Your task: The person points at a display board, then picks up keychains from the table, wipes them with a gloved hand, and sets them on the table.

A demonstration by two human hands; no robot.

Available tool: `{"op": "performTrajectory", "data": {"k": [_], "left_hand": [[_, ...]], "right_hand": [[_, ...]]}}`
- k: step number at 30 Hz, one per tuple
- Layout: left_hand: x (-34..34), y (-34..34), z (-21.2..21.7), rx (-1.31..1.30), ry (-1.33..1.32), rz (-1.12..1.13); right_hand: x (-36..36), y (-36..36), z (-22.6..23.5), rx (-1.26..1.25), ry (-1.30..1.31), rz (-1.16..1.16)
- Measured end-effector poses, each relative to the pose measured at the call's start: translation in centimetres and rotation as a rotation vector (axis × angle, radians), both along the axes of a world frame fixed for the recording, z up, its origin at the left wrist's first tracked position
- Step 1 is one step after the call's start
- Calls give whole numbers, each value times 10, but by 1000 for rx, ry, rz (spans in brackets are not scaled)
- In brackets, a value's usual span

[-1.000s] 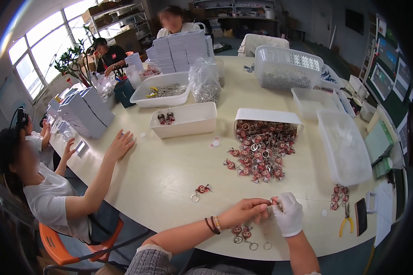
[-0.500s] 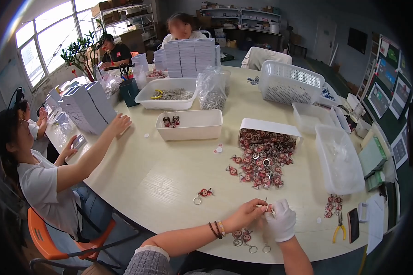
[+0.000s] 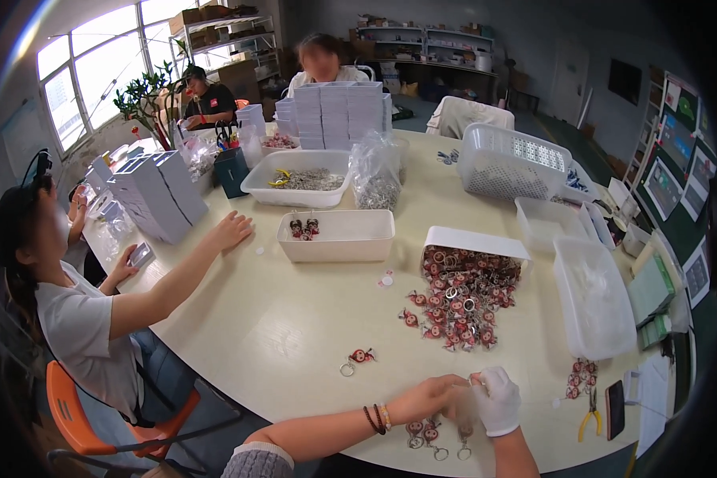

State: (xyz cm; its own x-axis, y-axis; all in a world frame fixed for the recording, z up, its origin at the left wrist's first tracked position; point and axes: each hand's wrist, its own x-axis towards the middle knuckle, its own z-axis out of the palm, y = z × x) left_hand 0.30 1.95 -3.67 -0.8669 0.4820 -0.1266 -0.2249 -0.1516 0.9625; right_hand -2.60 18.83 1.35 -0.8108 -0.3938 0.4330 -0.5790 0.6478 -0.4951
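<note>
My bare left hand [image 3: 436, 398], a beaded bracelet and a dark one at its wrist, is closed in a pinch beside my right hand [image 3: 498, 402], which wears a white glove. Their fingertips meet over the near table edge around something small, blurred and mostly covered. Just below lie red character keychains [image 3: 431, 431] with metal rings. Another split ring [image 3: 464, 453] shows under my right hand; whether it hangs or lies there I cannot tell. Ahead, a heap of red keychains [image 3: 458, 311] spills from a tipped white bin [image 3: 478, 240]. One single keychain [image 3: 362, 356] lies further left.
Yellow-handled pliers [image 3: 589, 424], a phone [image 3: 615, 409] and a few keychains [image 3: 580, 378] lie at right. A white tray [image 3: 336, 245] holds dark figures. Beyond are a basket [image 3: 514, 163] and stacked white boxes [image 3: 153, 191]. At left a co-worker's arm [image 3: 167, 307] reaches over the table.
My hands have moved slightly downward in the picture, and the left fingers are now blurred. The view has shifted a little. The co-worker's outstretched hand lies further right, at the tabletop.
</note>
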Motion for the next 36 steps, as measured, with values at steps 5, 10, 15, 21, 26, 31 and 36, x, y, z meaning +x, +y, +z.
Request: {"op": "performTrajectory", "data": {"k": [5,10,15,21,26,31,36], "left_hand": [[-3,-3,8,15,1,-89],[0,2,7,83,-27,-54],[-3,0,4,84,-16,9],[-1,2,0,38,7,-18],[4,1,6,51,-12,-34],[0,-2,21,40,-55,-42],[-1,-3,33,69,-49,58]], "right_hand": [[-1,5,-5,65,35,7],[1,2,-6,89,47,-25],[1,-4,-1,28,47,-14],[1,0,-2,14,39,0],[5,9,-3,17,32,20],[1,8,-3,41,18,26],[-3,-3,3,41,14,30]]}}
